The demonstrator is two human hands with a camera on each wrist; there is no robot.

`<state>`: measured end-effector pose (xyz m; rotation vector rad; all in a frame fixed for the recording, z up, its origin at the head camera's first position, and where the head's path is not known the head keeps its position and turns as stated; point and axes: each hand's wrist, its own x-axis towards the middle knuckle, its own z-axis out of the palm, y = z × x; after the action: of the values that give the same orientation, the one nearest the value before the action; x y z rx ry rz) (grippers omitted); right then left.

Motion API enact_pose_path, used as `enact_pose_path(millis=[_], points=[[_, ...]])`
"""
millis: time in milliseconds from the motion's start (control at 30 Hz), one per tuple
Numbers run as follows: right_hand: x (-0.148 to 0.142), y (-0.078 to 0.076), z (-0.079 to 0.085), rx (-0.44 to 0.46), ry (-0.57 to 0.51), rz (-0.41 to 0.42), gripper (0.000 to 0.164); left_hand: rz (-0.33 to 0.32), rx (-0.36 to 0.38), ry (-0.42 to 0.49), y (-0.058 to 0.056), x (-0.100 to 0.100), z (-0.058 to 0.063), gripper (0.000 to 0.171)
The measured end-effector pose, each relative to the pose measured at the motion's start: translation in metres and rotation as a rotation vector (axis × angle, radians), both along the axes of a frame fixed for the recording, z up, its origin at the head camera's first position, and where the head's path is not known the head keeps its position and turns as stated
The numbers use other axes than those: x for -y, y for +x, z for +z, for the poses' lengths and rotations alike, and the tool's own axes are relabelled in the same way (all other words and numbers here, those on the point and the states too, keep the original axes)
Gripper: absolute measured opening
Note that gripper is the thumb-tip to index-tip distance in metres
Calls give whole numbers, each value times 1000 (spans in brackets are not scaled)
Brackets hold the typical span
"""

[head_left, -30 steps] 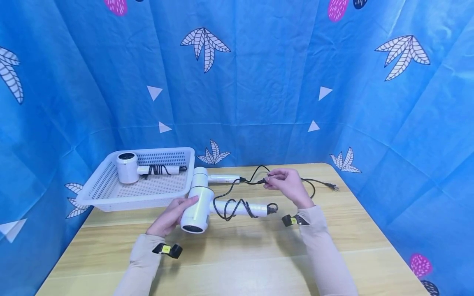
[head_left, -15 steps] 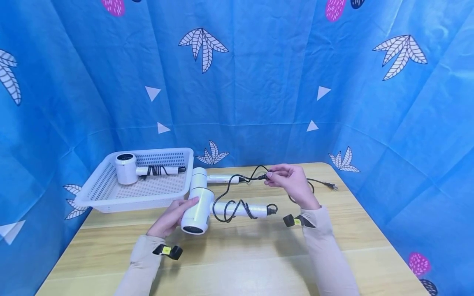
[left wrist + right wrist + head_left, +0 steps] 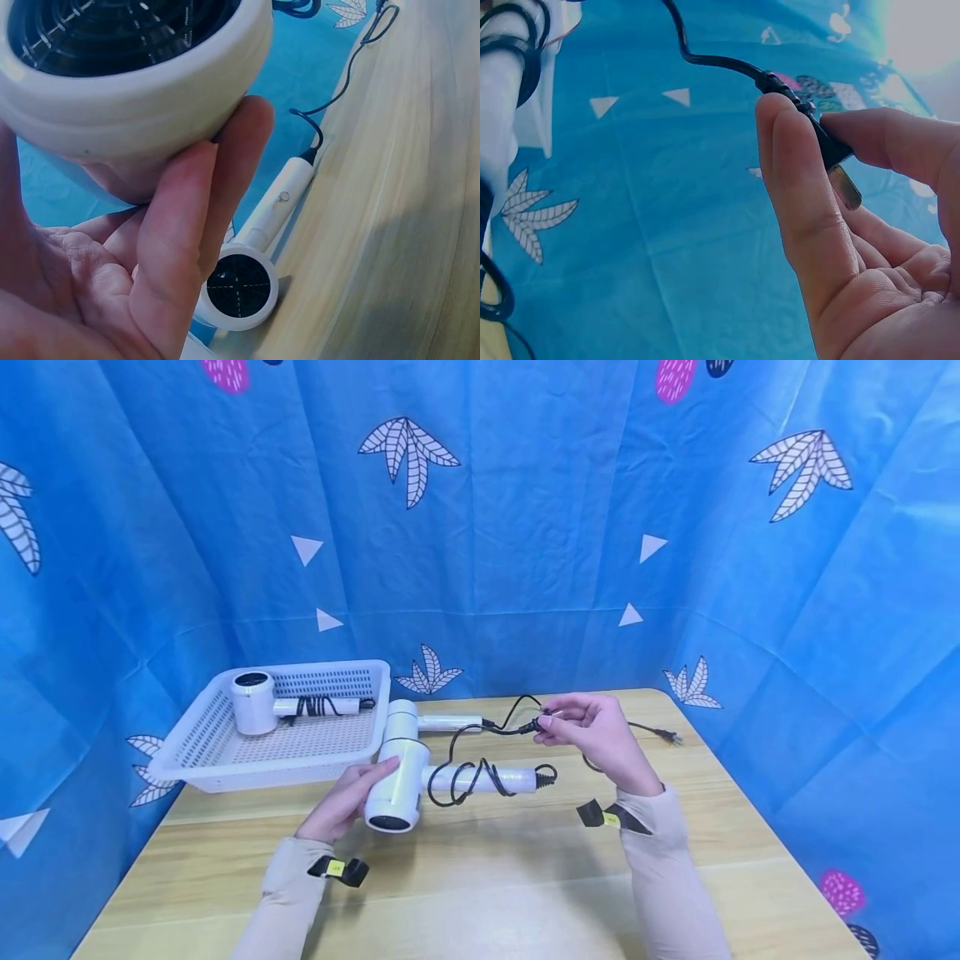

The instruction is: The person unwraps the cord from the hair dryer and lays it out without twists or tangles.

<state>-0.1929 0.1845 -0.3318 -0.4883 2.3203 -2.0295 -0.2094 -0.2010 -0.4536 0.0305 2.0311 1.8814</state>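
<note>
While the left hand [image 3: 348,798] grips a white, cylindrical-headed hair dryer [image 3: 401,783], at its two o'clock the right hand [image 3: 597,735] pinches a black metal-pronged plug [image 3: 828,145].

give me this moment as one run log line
left hand: holds hair dryer | right hand: pinches black plug | second dryer: on table | third dryer: in basket

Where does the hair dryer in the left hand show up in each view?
Head: below the middle, the hair dryer in the left hand, body left of centre.
Left wrist: upper left, cropped by the frame.
Right wrist: only its handle, cropped at the left edge.
Shared landmark: blue curtain.
</note>
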Motion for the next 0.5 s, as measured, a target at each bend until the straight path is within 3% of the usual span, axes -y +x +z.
enact_pose_path(millis=[500], points=[[-2, 17, 9, 34, 151, 143, 28, 31, 18, 6, 0, -1, 1, 62]])
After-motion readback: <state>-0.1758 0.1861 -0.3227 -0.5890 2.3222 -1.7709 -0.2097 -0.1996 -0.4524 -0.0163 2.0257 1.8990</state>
